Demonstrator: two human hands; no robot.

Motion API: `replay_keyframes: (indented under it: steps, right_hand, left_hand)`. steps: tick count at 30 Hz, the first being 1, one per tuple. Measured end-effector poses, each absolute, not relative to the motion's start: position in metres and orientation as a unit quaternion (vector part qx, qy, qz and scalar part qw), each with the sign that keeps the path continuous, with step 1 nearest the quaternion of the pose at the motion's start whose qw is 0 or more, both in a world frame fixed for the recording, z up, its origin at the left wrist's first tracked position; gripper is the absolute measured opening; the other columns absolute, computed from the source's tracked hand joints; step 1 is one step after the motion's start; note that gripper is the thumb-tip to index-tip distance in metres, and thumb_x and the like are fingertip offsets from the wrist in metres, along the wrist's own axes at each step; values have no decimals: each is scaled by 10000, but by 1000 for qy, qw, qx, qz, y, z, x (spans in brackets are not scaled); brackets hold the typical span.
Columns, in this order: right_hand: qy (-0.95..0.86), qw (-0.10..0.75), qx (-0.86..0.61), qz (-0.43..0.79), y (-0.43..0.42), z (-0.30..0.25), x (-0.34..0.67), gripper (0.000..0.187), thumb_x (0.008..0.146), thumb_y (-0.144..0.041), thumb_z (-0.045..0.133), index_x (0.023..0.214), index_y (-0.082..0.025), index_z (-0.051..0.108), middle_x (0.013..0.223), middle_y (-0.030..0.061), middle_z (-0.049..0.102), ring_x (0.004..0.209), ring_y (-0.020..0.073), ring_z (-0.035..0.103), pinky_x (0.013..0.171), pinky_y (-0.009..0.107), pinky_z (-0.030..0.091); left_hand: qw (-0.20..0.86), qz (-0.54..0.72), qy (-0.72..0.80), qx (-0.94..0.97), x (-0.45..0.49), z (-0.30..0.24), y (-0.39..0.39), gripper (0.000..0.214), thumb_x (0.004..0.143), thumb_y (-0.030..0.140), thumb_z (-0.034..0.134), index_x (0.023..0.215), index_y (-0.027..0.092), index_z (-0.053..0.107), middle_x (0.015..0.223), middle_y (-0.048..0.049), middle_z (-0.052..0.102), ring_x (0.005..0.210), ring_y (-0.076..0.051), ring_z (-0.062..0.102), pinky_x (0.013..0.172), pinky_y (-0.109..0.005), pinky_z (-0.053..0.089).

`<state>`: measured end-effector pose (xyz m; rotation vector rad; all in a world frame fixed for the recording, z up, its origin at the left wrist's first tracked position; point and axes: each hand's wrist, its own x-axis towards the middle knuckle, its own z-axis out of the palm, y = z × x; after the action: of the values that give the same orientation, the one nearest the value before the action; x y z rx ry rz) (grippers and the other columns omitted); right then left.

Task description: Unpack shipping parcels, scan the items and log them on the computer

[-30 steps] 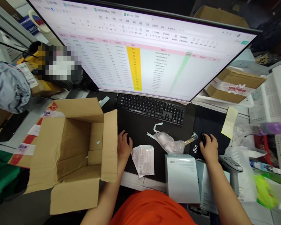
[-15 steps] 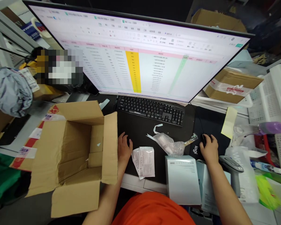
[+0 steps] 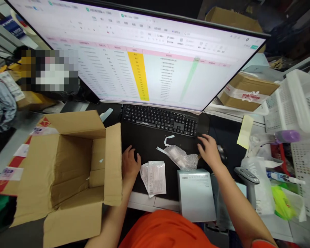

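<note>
My left hand [image 3: 131, 163] rests on the dark desk mat with its fingers apart, beside the opened cardboard box [image 3: 74, 168], whose flap hides part of it. My right hand [image 3: 209, 151] is off the black mouse [image 3: 222, 154], fingers spread and nothing in them, just right of the bubble-wrap packet [image 3: 182, 157]. Two flat printed sachets [image 3: 156, 177] lie between my hands. A pale blue-grey box [image 3: 196, 196] stands at the desk's front edge below the bubble wrap. Beyond my hands is the black keyboard [image 3: 160, 120].
A large monitor [image 3: 170, 69] showing a spreadsheet stands behind the keyboard. To the right are a barcode scanner [image 3: 248, 177], a yellow paper slip [image 3: 245, 131], a taped carton [image 3: 248, 91] and white perforated baskets [image 3: 305, 100]. Wrapped parcels [image 3: 28, 98] crowd the left side.
My right hand has left the mouse and moved left toward the keyboard and the bubble wrap. My left hand stays by the box. The view has shifted slightly to the right.
</note>
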<state>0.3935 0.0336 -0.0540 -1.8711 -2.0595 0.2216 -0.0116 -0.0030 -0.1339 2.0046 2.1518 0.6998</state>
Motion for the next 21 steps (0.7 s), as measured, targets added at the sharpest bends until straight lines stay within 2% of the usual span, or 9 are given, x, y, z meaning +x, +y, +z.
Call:
replay_keyframes:
  steps: [4, 7, 10, 16, 21]
  right_hand:
    - [-773, 121, -618, 71, 71, -59, 352, 443, 966, -271, 514, 1374, -140, 626, 1454, 207, 496, 1352, 351, 459, 1128, 543, 432]
    - [-768, 103, -628, 65, 84, -64, 342, 411, 964, -262, 524, 1333, -144, 660, 1473, 211, 483, 1372, 370, 426, 1126, 554, 425]
    - [-763, 105, -635, 63, 89, -67, 340, 380, 963, -271, 527, 1289, -155, 683, 1471, 208, 489, 1375, 378, 413, 1114, 574, 425]
    - [-780, 110, -614, 53, 104, -66, 321, 415, 958, -279, 547, 1349, -187, 651, 1501, 194, 460, 1412, 380, 392, 1137, 591, 404]
    - [-774, 103, -622, 60, 108, -65, 311, 390, 956, -259, 545, 1310, -171, 682, 1492, 205, 464, 1440, 393, 353, 1151, 595, 390]
  left_hand:
    - [64, 239, 711, 658, -12, -134, -3, 272, 958, 257, 483, 1136, 120, 636, 1332, -212, 609, 1279, -353, 565, 1087, -524, 470]
    - [72, 250, 713, 651, -12, -135, -2, 271, 951, 265, 481, 1129, 131, 635, 1334, -218, 608, 1268, -360, 571, 1074, -545, 471]
    - [79, 256, 716, 645, -12, -136, -1, 268, 944, 271, 479, 1120, 141, 636, 1324, -222, 614, 1245, -360, 582, 1076, -565, 460]
    - [67, 256, 710, 652, -13, -136, -1, 263, 951, 268, 478, 1111, 131, 637, 1319, -223, 622, 1234, -359, 594, 1061, -552, 476]
    - [47, 251, 705, 661, -13, -136, -1, 272, 956, 264, 475, 1110, 114, 642, 1313, -230, 626, 1218, -365, 600, 1029, -539, 501]
